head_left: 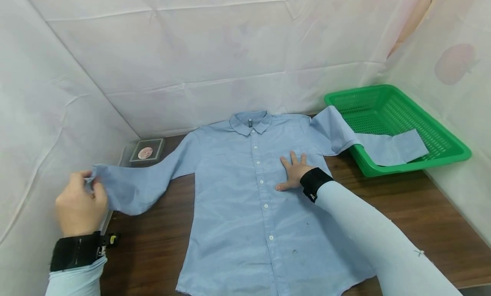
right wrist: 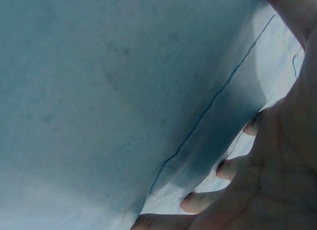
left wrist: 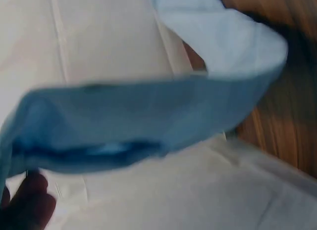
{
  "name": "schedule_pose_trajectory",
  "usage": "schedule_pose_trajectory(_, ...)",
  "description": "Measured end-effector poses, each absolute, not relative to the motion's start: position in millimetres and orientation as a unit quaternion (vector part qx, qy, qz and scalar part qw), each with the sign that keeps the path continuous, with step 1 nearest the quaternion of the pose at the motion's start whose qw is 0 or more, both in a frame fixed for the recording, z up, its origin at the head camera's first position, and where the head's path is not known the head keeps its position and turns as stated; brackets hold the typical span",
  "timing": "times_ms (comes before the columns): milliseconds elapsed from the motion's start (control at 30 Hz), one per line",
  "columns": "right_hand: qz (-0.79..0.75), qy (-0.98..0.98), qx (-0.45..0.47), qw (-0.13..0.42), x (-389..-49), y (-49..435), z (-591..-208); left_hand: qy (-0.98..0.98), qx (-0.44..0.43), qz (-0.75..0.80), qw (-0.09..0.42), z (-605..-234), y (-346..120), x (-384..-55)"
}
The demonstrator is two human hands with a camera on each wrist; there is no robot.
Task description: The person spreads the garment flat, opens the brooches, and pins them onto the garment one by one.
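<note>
A light blue button-up shirt lies front side up on the table, collar toward the back wall. At the left, my left hand pinches the cuff end of one sleeve, which is lifted off the table. The left wrist view shows that sleeve stretched across, blurred, with the dark fingertips at its cuff. My right hand rests on the shirt's chest with fingers spread. Up close in the right wrist view, the right hand touches the cloth near a stitched seam. The other sleeve hangs into the green basket.
A green plastic basket stands at the back right. Behind the raised sleeve, a small dark box with a round pink label sits by the left corner. White sheeting walls the brown wooden table at the back and sides.
</note>
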State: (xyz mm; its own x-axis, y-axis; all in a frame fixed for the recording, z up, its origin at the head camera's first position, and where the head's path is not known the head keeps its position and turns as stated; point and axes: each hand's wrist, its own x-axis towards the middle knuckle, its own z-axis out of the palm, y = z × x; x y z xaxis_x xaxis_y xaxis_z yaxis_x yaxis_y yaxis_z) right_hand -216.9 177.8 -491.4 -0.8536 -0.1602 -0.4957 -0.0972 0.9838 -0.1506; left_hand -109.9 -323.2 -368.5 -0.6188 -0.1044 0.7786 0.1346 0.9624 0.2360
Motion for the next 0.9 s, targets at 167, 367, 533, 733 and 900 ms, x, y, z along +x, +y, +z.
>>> schedule_pose_trajectory(167,-0.065,0.96,-0.067,0.265,-217.0,177.8,-493.0,-0.904,-0.126,-0.134,0.386,-370.3,-307.3,-102.0)
schedule_pose_trajectory(367,-0.063,0.961,-0.071,0.26,-215.1,178.2,-490.5,-0.92,-0.184,-0.127,0.322,-370.3,-293.9,-92.9)
schedule_pose_trajectory(533,-0.063,0.961,-0.073,0.258,-216.2,178.5,-491.6,-0.916,-0.191,-0.15,0.321,-372.5,-293.2,-87.9)
schedule_pose_trajectory(733,-0.07,0.961,-0.074,0.259,-218.4,179.9,-495.9,-0.931,-0.144,-0.201,0.269,-369.7,-300.8,-77.6)
schedule_pose_trajectory(900,-0.067,0.961,-0.074,0.258,-219.3,180.9,-497.9,-0.969,-0.099,-0.21,0.082,-378.0,-306.9,-68.3)
